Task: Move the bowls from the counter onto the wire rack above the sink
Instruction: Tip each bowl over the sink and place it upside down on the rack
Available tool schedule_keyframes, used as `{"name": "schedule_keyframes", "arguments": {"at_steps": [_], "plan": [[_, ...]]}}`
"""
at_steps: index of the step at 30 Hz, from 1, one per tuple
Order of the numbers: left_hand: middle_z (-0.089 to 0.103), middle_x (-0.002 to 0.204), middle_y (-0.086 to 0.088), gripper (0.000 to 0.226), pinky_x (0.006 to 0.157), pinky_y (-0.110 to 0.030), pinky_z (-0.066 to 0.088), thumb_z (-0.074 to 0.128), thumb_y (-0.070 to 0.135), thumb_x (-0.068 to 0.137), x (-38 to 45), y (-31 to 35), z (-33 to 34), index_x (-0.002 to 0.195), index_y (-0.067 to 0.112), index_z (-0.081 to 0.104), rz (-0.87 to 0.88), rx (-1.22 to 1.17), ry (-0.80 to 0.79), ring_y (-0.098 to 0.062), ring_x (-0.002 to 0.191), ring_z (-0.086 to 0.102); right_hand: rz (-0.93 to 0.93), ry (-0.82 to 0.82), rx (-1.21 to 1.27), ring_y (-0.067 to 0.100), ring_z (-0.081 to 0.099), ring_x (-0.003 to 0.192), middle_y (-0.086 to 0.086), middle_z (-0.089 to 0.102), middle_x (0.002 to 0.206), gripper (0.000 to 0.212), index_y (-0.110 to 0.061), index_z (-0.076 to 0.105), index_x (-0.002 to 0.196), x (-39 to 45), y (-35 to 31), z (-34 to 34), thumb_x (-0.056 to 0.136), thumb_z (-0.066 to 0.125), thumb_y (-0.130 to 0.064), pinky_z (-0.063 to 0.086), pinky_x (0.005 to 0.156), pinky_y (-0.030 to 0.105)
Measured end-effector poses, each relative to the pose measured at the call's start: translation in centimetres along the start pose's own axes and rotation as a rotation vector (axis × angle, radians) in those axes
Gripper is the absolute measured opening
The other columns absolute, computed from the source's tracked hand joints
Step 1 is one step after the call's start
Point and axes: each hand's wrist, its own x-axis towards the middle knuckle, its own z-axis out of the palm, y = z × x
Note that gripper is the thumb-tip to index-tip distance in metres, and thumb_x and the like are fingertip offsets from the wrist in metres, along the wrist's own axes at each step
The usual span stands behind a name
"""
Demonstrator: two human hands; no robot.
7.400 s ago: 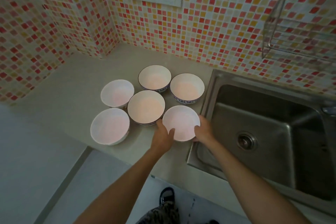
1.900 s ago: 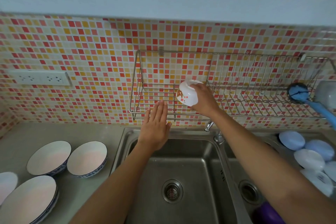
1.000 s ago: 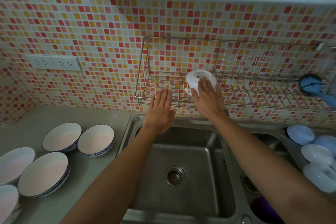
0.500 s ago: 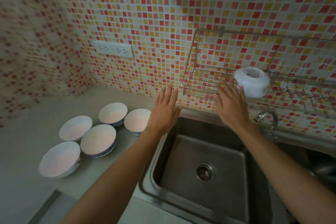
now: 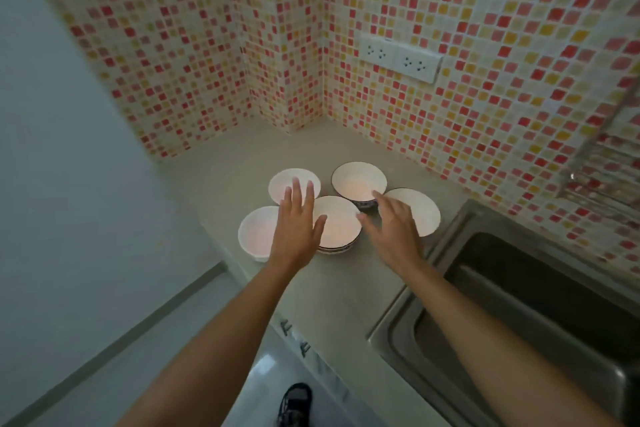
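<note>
Five bowls sit clustered on the beige counter [image 5: 242,163], all upright, with both hands held out over them and neither one holding anything.

The left hand [image 5: 298,229] is flat with its fingers straight and spread, palm down. Its fingertips [image 5: 295,184] reach over the plain white bowl [image 5: 284,180] at the back left, and the palm covers the left edge of the middle dark-rimmed bowl [image 5: 341,224]. Another white bowl [image 5: 258,234] sits just left of that wrist, nearest the counter edge.

The right hand [image 5: 393,229] is also loose, its fingers a bit bent and spread, nothing pinched. The index fingertip is at the near rim of the back dark-rimmed bowl [image 5: 358,180], and the hand overlaps the left part of the right dark-rimmed bowl [image 5: 424,215], the one closest to the sink [image 5: 519,288]. I can't tell if either hand is actually touching a bowl or just above it.

The bowls are packed tight, rims touching or nearly. A blurry corner of the wire rack [image 5: 602,163] shows at the right edge on the mosaic tile wall [image 5: 194,45], well apart from the fingers. A double wall socket [image 5: 398,57] is up on the tiles beyond the bowls.
</note>
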Motion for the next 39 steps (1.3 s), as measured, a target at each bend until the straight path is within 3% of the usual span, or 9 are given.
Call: {"name": "schedule_keyframes", "arguments": {"at_steps": [3,6,11,15,18,22,26,29,39], "plan": [[0.000,0.157,-0.018,0.072,0.117,-0.042,0.005,0.016,0.053,0.091,0.6,-5.8,-0.2,0.149,0.012,0.004,-0.106,-0.002,-0.026,-0.035,0.145,0.002,0.080,-0.074,0.036,0.030,0.046,0.119,0.010,0.054,0.126,0.057,-0.019,0.049,0.134,0.6,-3.7,5.2,0.090,0.053,-0.053,0.044,0.093,0.040],[-0.001,0.157,-0.019,0.066,0.117,-0.043,0.004,0.028,0.044,0.097,1.3,-10.5,0.5,0.149,0.009,0.006,-0.193,-0.007,-0.061,-0.037,0.145,0.000,0.149,-0.176,0.069,0.029,0.053,0.112,0.009,0.061,0.115,0.050,-0.018,0.054,0.126,1.0,-6.3,9.4,0.089,0.055,-0.052,0.047,0.087,0.039],[-0.006,0.158,-0.015,0.064,0.117,-0.043,0.004,0.033,0.037,0.099,2.2,-15.3,2.3,0.149,0.010,0.004,-0.315,-0.147,-0.130,-0.033,0.145,-0.007,0.255,-0.399,-0.012,0.036,0.064,0.086,0.016,0.071,0.086,0.054,-0.009,0.067,0.075,1.6,-8.3,14.6,0.091,0.047,-0.057,0.037,0.064,0.033],[0.005,0.158,-0.015,0.058,0.117,-0.041,0.006,0.031,0.029,0.100,2.4,-17.0,3.8,0.148,0.006,0.007,-0.388,-0.303,-0.212,-0.031,0.146,0.002,0.473,-0.537,0.164,0.035,0.066,0.090,0.020,0.071,0.095,0.063,0.003,0.068,0.094,2.2,-8.5,17.5,0.091,0.045,-0.056,0.049,0.077,0.036],[0.027,0.152,-0.017,0.050,0.113,-0.037,0.020,0.034,0.018,0.100,2.3,-17.1,4.2,0.145,0.002,0.021,-0.398,-0.405,-0.175,-0.032,0.140,0.027,0.654,-0.535,0.438,0.036,0.070,0.069,0.022,0.072,0.088,0.040,0.005,0.064,0.093,2.4,-9.0,18.5,0.092,0.049,-0.032,0.058,0.067,0.045],[0.055,0.126,-0.021,0.035,0.093,-0.039,0.041,0.032,0.011,0.099,2.3,-16.4,3.5,0.132,0.005,0.041,-0.435,-0.444,-0.086,-0.039,0.113,0.053,0.694,-0.487,0.493,0.034,0.072,0.068,0.022,0.073,0.078,0.026,-0.002,0.062,0.079,2.2,-9.2,18.9,0.088,0.045,-0.019,0.059,0.072,0.048],[0.059,0.121,-0.023,0.035,0.089,-0.044,0.045,0.032,0.010,0.097,1.7,-15.9,2.4,0.128,0.007,0.045,-0.432,-0.386,-0.106,-0.040,0.108,0.055,0.720,-0.506,0.549,0.033,0.072,0.068,0.021,0.073,0.077,0.027,-0.006,0.061,0.068,1.1,-9.0,17.8,0.086,0.047,-0.019,0.059,0.071,0.050],[0.060,0.120,-0.021,0.035,0.089,-0.044,0.045,0.032,0.012,0.098,0.3,-14.7,1.8,0.128,0.008,0.047,-0.400,-0.387,-0.100,-0.038,0.107,0.056,0.748,-0.498,0.591,0.031,0.073,0.068,0.015,0.072,0.079,0.031,0.005,0.065,0.088,-0.4,-8.2,16.2,0.083,0.053,-0.023,0.059,0.067,0.046],[0.066,0.109,-0.015,0.034,0.075,-0.034,0.047,0.031,0.012,0.098,-5.9,-7.7,3.3,0.128,0.012,0.049,-0.284,-0.407,-0.118,-0.034,0.097,0.062,0.838,-0.534,0.745,0.021,0.064,0.098,0.007,0.064,0.112,0.034,-0.010,0.060,0.113,-7.9,-3.0,10.3,0.082,0.051,-0.023,0.060,0.078,0.042]]}}
